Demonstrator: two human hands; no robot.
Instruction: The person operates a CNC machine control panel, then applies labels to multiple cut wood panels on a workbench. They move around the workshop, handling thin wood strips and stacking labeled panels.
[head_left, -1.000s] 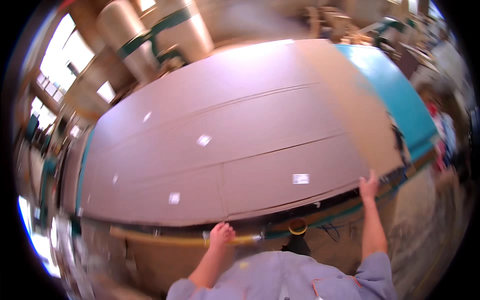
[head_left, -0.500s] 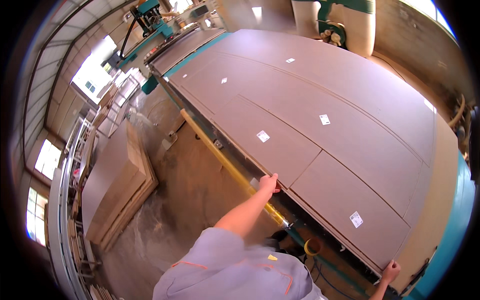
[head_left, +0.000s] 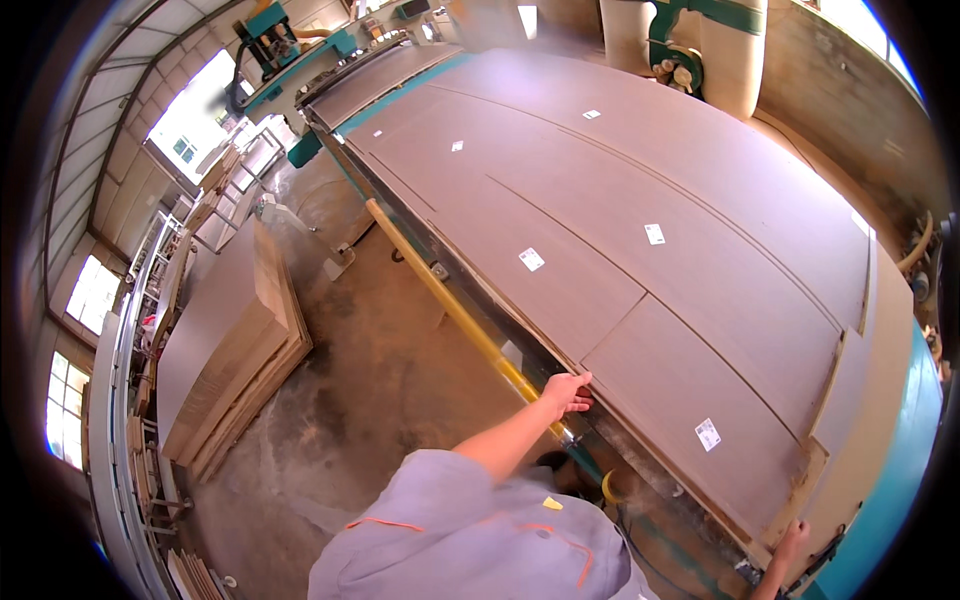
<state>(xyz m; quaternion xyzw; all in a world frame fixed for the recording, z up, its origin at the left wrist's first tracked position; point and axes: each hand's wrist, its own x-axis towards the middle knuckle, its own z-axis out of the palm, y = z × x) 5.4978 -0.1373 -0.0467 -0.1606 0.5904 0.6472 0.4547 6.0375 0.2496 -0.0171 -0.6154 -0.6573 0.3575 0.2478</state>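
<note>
A large grey-brown board (head_left: 600,210) lies on the machine bed, cut by grooves into several panels with small white labels on them. Thin offcut strip (head_left: 822,455) material runs round the rim, and at the right end it stands apart from the panels. My right hand (head_left: 792,540) is closed on this strip at the near right corner. Along the near edge, my left hand (head_left: 568,393) has its fingers curled at the narrow edge strip, beside the cross groove between two panels. What lies under its fingertips is hidden.
A yellow rail (head_left: 450,300) runs along the bed's near side. Left on the floor stands a stack of boards (head_left: 240,350). A teal machine gantry (head_left: 290,60) is at the far left, and dust-collector bags (head_left: 730,60) hang at the back. A yellow ring (head_left: 612,488) hangs below the bed's edge.
The offcut strip at the right end has pulled away from the panels, opening a gap with ragged edges. My left hand has slid right and nearer along the edge; my right hand shifted slightly right.
</note>
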